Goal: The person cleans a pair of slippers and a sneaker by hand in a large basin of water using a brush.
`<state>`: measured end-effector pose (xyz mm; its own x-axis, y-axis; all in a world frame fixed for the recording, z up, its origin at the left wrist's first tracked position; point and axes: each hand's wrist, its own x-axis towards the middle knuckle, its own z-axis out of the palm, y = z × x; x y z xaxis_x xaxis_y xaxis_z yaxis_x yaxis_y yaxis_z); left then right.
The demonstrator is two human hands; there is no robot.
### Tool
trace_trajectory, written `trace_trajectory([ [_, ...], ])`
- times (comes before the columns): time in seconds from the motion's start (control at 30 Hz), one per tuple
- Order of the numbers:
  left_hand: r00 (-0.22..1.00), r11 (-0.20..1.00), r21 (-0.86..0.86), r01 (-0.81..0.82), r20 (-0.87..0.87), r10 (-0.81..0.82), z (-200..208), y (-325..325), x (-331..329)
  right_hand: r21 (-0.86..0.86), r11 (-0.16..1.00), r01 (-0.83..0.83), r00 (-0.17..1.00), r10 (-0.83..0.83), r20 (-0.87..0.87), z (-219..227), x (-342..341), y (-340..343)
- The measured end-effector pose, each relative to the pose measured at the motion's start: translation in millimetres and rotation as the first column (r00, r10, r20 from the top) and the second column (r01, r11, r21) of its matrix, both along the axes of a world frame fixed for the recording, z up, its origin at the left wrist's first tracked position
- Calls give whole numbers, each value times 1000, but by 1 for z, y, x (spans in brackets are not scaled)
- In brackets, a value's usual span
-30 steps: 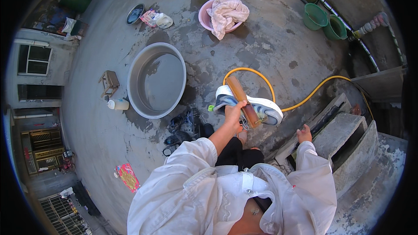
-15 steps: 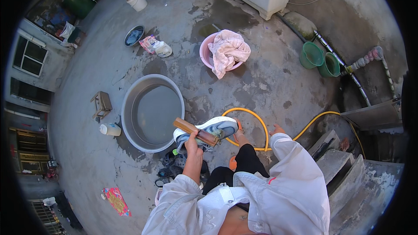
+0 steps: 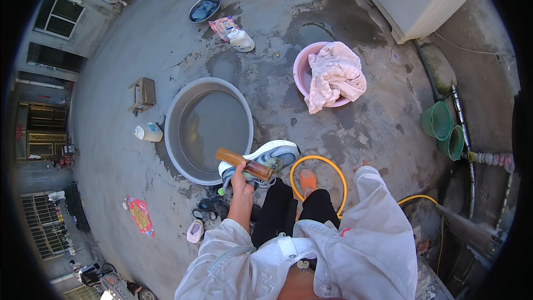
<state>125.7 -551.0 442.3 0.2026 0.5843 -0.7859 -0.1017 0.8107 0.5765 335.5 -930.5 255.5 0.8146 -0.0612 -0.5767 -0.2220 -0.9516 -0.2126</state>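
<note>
The left hand grips a white-and-grey sneaker together with a brown wooden-handled brush lying across it, forearm stretched forward from a white sleeve. The shoe hangs at the rim of a round metal basin of murky water. The right hand is hidden beyond its sleeve, so its state cannot be told. A yellow hose loops on the wet concrete floor just right; farther off, a pink tub holds crumpled cloth.
</note>
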Motion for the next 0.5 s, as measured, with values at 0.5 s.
trace_trajectory([
  [0.5,984,993,-104,-59,-176,40,-22,118,119,322,670,669,712,-452,-538,-2,138,180],
])
